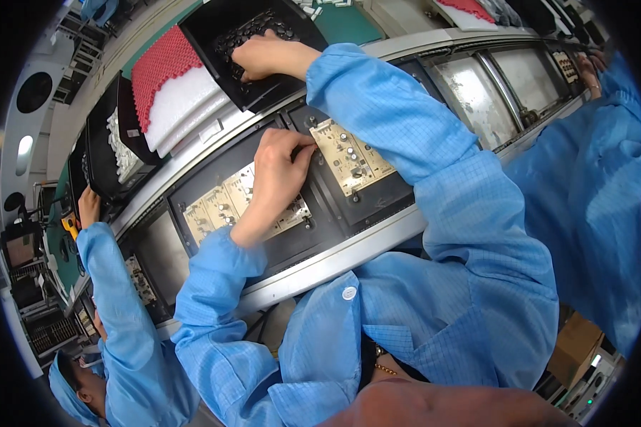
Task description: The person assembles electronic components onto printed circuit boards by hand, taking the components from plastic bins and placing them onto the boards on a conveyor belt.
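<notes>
A: Layout? Conveyor [349, 260] first.
B: Runs lower-left to upper-right. Circuit board [349, 156] in its black carrier, just right of the left hand [278, 171], grip pinched on the board's near edge.
A: Right hand [263, 55]?
B: In the black parts tray [221, 28] beyond; grip curled on small parts, can't tell if holding.

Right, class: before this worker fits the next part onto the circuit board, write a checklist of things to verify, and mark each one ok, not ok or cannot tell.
1. Left hand is on the circuit board: ok, its fingertips touch the board's left edge.
2. Board sits flat in its black carrier: ok, as far as can be seen.
3. Right hand has reached the black parts tray: ok.
4. Right hand has picked up a part: cannot tell, fingers curl over the tray.
5. Neighbouring boards are clear of the left forearm: not ok, the forearm crosses over them.
</notes>
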Demonstrator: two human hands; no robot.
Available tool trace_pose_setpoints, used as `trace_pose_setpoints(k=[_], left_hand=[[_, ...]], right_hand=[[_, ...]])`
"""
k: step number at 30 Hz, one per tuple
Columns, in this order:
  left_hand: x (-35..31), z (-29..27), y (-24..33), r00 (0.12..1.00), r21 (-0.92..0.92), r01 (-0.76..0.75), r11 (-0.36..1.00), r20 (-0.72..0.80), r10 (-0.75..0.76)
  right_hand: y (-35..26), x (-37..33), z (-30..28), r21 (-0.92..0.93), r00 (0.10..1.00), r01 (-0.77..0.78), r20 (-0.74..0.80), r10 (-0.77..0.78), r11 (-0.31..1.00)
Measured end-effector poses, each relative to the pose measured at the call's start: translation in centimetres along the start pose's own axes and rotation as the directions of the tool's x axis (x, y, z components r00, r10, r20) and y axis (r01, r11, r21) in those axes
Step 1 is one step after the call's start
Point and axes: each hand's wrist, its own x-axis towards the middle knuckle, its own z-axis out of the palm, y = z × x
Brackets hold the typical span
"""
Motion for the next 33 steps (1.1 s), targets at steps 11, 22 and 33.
trace_pose_setpoints(k=[11, 22, 33], left_hand=[[2.0, 3.3, 0.5, 0.995, -0.037, -0.101, 0.994, 0.004, 0.102], [2.9, 3.3, 1.2, 0.987, 0.015, -0.135, 0.991, 0.087, 0.134], [4.2, 3.2, 2.4, 0.981, 0.049, -0.040, 0.998, 0.189, 0.030]], right_hand=[[1.4, -3.5, -1.4, 0.055, 0.851, 0.084, -0.524, -0.043, 0.995], [1.2, -14.4, -4.3, 0.400, 0.717, 0.130, -0.670, 0.192, 0.907], [1.1, -19.7, -5.3, 0.575, 0.743, -0.066, -0.517, 0.424, 0.816]])
